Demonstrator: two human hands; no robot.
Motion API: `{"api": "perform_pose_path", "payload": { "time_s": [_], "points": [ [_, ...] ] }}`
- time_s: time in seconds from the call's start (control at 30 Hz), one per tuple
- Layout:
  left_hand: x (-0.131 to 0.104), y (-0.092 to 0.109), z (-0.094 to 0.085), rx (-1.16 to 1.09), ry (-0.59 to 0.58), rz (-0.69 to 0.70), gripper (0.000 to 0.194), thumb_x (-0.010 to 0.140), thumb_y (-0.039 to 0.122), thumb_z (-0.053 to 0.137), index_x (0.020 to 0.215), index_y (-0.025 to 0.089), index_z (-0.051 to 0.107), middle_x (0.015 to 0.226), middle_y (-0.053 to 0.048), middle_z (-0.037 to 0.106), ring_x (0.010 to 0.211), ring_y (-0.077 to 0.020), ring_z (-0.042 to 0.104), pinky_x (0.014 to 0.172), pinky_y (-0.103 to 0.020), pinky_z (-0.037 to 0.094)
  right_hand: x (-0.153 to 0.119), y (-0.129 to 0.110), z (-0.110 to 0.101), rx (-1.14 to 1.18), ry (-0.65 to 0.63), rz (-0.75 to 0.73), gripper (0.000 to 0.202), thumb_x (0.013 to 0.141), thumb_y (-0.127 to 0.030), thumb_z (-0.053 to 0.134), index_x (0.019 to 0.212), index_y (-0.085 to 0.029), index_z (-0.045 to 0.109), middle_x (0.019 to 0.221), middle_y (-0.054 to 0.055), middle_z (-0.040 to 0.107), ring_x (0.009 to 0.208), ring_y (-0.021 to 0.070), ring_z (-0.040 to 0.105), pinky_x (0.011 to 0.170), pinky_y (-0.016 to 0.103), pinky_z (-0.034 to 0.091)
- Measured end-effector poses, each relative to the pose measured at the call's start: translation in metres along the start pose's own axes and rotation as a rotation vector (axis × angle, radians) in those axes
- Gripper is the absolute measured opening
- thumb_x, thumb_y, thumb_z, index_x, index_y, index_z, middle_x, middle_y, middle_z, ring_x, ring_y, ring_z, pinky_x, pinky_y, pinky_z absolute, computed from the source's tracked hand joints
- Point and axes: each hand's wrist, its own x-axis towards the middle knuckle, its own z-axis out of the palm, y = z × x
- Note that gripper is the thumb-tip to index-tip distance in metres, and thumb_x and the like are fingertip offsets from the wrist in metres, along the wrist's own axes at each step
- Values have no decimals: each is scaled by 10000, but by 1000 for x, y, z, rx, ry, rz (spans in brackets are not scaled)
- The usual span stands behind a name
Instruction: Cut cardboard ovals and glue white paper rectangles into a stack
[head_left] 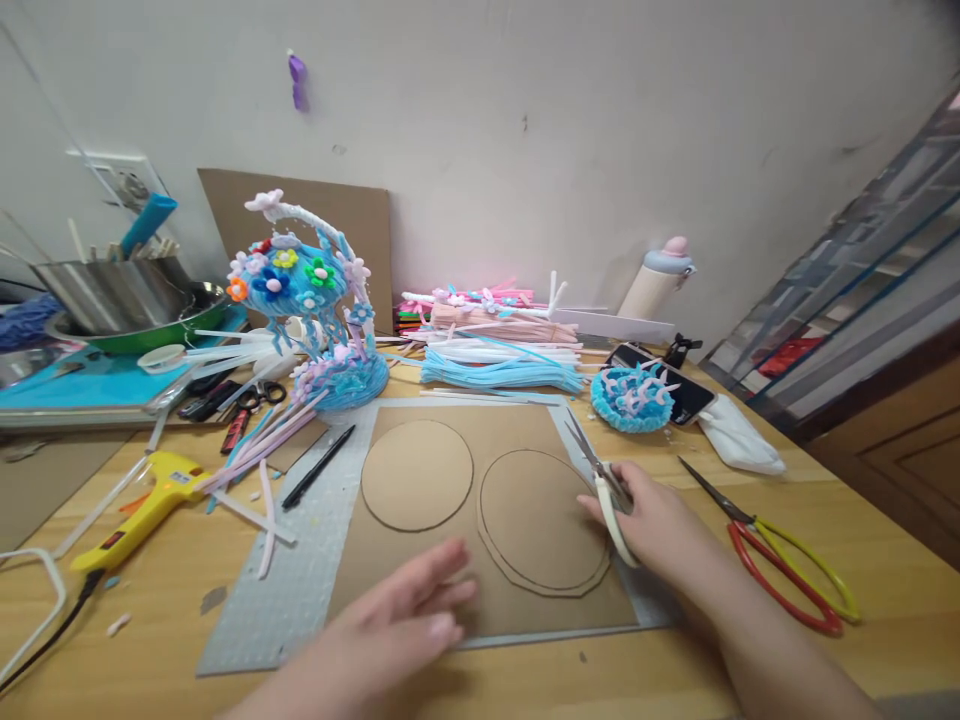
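My right hand grips scissors with white handles, their blades pointing away from me and slightly apart. Below the scissors lies a roughly trimmed cardboard piece with a dark circle drawn on it. It rests on a brown cardboard sheet, which shows another dark circular outline to its left. Over the sheet's front edge hovers my left hand, fingers stretched out and holding nothing, a little blurred. A grey cutting mat lies under the sheet.
Left stand a yellow glue gun, a black pen and a blue pipe-cleaner lamp-like ornament. Behind lie pipe-cleaner bundles. Right are a small blue pipe-cleaner piece, a phone, a tissue pack and red-and-yellow-handled scissors.
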Motion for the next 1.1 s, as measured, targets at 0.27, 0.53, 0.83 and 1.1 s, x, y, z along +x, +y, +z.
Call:
{"api": "perform_pose_path", "payload": {
  "time_s": [0.27, 0.53, 0.83, 1.1],
  "points": [
    [37, 8, 45, -108, 153, 29, 686, 655, 219, 642, 1319, 168, 478, 1404, -115, 487, 1259, -272, 425, 1023, -394, 291, -3, 7, 3, 462, 167, 9, 325, 692, -423, 709, 892, -221, 551, 854, 51, 632, 811, 257, 594, 682, 341, 439],
    [55, 32, 31, 33, 298, 501, 619, 678, 325, 755, 1254, 247, 543, 1163, -72, 604, 1031, -209, 517, 811, -296, 415, 11, -70, -4, 1101, 367, -120, 289, 678, -355, 743, 883, -260, 562, 900, -41, 545, 775, 138, 520, 691, 256, 408],
    [64, 53, -3, -86, 447, 476, 635, 682, 363, 774, 1242, 237, 502, 1151, -80, 657, 1068, -244, 601, 900, -356, 482, 14, -123, 34, 1378, 1, 66, 279, 606, -299, 780, 783, -222, 578, 733, -44, 533, 716, 152, 524, 650, 274, 421],
    [52, 59, -22, -90, 496, 205, 592, 572, 350, 849, 1092, 139, 660, 904, -138, 772, 850, -363, 714, 681, -414, 611, 8, -114, 27, 1076, -397, 86, 429, 631, -476, 786, 855, -193, 553, 704, -25, 511, 697, 170, 510, 612, 270, 413]
  ]
}}
